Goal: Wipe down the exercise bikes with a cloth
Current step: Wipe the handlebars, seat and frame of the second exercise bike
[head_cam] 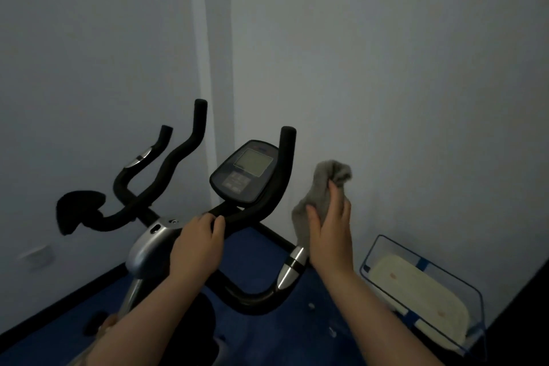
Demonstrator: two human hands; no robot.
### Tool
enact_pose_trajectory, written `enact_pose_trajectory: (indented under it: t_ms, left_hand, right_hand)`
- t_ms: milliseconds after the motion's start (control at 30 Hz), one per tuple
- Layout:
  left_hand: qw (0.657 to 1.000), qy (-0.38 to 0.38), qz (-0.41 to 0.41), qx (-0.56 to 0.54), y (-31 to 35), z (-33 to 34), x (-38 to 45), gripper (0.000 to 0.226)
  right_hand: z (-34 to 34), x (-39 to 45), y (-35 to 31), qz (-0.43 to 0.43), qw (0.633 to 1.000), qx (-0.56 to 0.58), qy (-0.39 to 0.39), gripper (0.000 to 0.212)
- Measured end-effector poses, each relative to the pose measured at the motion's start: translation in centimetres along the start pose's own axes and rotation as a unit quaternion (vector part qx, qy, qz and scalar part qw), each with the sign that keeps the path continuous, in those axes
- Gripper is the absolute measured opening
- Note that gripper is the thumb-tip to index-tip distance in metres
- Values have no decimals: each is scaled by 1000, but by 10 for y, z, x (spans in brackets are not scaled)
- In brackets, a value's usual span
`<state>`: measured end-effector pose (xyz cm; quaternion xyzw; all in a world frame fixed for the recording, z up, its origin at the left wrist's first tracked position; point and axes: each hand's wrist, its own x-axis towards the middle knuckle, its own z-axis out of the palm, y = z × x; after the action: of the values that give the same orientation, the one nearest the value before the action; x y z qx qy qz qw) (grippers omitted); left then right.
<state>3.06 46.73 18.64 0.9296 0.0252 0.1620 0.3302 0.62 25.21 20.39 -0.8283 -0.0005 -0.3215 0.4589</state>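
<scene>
An exercise bike with black foam handlebars and a dark console with a grey screen stands in a room corner. My left hand grips the black handlebar just below the console. My right hand holds a grey cloth in the air to the right of the right upright grip, apart from the bar. A silver pulse sensor sits on the near right bar, just left of my right wrist.
Pale walls meet in a corner behind the bike. A clear blue-edged box holding a cream pad stands on the blue floor at the right. A wall socket is low on the left wall. A black seat-like pad shows at the left.
</scene>
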Motion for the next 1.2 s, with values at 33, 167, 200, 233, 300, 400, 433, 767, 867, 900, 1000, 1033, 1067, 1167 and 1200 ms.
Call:
enact_pose_trajectory:
  t_ms: [33,167,200,233,300,400,433,767,867,900,1000,1033,1067,1167,1200]
  left_hand:
    - [1000,4,-6,-3,-1,-1,-1,37]
    - [997,54,0,51,-1,-5,-1,32]
    - [996,69,1,56,-1,-5,-1,30]
    - [995,70,-5,68,1,-6,-1,29]
    - [986,34,20,163,3,-6,-4,20]
    - [944,-27,73,320,5,-7,-9,17]
    - [938,-39,75,337,3,-7,-8,22]
    - [927,-37,84,365,-5,-3,-2,37]
    - [941,-38,86,326,-5,-4,-1,35]
    - [949,-41,88,301,-4,-4,-1,33]
    - [982,-46,78,167,-4,-2,2,18]
    - [990,-42,62,119,-3,-2,1,18]
    - [994,-37,51,93,-3,-1,0,21]
    - [993,-32,42,110,-6,2,1,26]
    - [993,-24,35,111,-6,2,2,29]
  right_hand:
    - [-1,11,0,0,1000,-12,-13,50]
    - [-7,28,-7,-94,992,-84,-5,33]
    - [-6,29,-11,-135,987,-89,-10,32]
    - [-1,31,-17,-166,981,-93,-29,34]
    - [18,38,-28,-219,958,-150,-106,38]
    - [62,26,-39,-273,892,-293,-210,40]
    - [72,18,-41,-267,894,-285,-219,39]
    - [49,90,-34,-398,783,-373,-299,54]
    - [55,75,-29,-389,803,-345,-292,42]
    - [61,62,-28,-392,800,-337,-304,38]
    - [60,47,-27,-389,814,-283,-324,38]
    - [56,53,-30,-384,819,-263,-335,37]
    - [49,59,-35,-358,840,-218,-343,29]
    - [31,78,-54,-158,959,-3,-235,23]
    - [28,86,-61,-132,980,31,-144,26]
